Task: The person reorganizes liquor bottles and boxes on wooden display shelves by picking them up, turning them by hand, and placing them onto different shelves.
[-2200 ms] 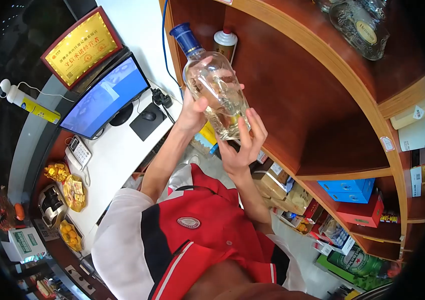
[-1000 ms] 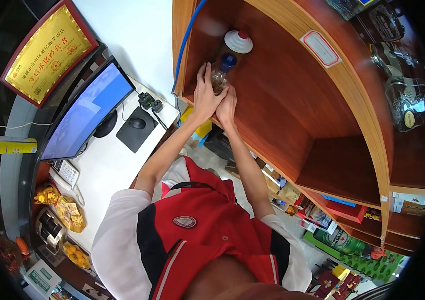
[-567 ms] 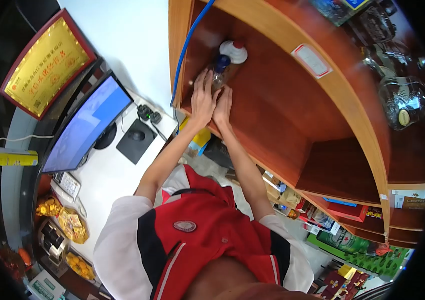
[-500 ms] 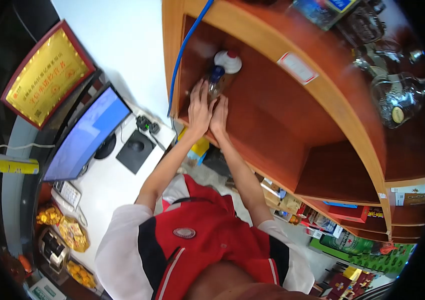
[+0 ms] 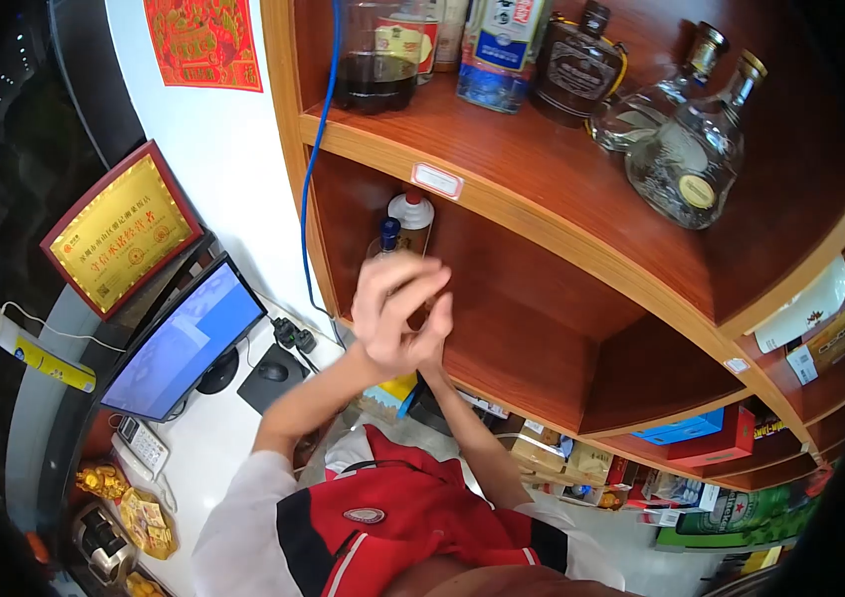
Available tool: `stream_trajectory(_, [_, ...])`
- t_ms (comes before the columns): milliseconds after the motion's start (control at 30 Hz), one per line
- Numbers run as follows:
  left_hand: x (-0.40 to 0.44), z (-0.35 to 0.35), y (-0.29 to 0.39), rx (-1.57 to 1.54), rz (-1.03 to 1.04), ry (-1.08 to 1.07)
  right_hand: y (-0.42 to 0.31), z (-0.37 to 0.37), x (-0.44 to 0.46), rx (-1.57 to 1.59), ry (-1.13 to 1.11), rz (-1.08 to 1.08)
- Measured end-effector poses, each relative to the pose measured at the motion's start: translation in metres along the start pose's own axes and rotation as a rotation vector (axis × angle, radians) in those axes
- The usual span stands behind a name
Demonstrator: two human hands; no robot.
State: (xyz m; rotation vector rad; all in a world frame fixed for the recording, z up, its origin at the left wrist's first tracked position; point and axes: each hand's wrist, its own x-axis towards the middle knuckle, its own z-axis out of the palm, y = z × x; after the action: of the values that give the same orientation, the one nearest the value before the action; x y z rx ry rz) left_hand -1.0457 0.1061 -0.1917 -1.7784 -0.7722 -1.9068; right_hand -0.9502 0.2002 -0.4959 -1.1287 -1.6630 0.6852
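Head view: the blue-capped bottle (image 5: 388,237) stands in the left end of a wooden shelf compartment (image 5: 532,308), just beside a red-capped bottle (image 5: 412,213); its lower part is hidden behind the person's left hand (image 5: 390,313). That hand is raised in front of the compartment, fingers curved and parted, with a gap between them and nothing visibly held. The right hand (image 5: 432,350) is mostly covered by the left — whether its fingers are wide or narrow, I cannot tell. Glass bottles (image 5: 689,164) stand on the upper shelf (image 5: 562,164), and a blue cable (image 5: 310,189) hangs down the unit's left edge. To the left, a white counter (image 5: 205,438) carries a monitor (image 5: 184,343), a mouse (image 5: 272,370) and a telephone (image 5: 141,446).
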Motion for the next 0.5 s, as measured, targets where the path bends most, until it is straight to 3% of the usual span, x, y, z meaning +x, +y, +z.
stream_trajectory(33, [0.039,0.005,0.006,-0.004,0.066,0.032,0.0,-0.002,-0.002,0.08,0.016,0.026])
stream_trajectory(67, [0.079,0.015,0.009,-0.009,0.132,0.063,0.005,-0.003,0.001,-0.151,-0.054,-0.106])
stream_trajectory(100, [0.116,0.029,0.009,0.041,0.201,0.084,-0.017,-0.013,-0.006,-0.054,-0.018,-0.05])
stream_trajectory(133, [0.147,0.041,0.017,0.118,0.096,0.047,-0.052,-0.028,-0.016,0.042,0.016,0.008])
stream_trajectory(200, [0.19,0.076,-0.005,0.376,0.113,0.025,-0.079,-0.042,-0.022,0.076,0.035,-0.023])
stream_trajectory(233, [0.206,0.086,-0.009,0.329,0.081,-0.025,-0.089,-0.049,-0.026,0.106,0.009,-0.052])
stream_trajectory(267, [0.22,0.096,-0.004,0.295,-0.053,-0.095,-0.1,-0.056,-0.03,0.136,-0.017,-0.081])
stream_trajectory(300, [0.225,0.12,-0.036,0.432,0.058,0.011,-0.115,-0.064,-0.032,0.15,0.006,-0.084])
stream_trajectory(367, [0.232,0.142,-0.066,0.727,0.119,0.022,-0.145,-0.087,-0.037,0.194,-0.02,-0.116])
stream_trajectory(500, [0.243,0.151,-0.087,0.764,0.039,0.024,-0.233,-0.152,-0.039,0.384,-0.043,-0.26])
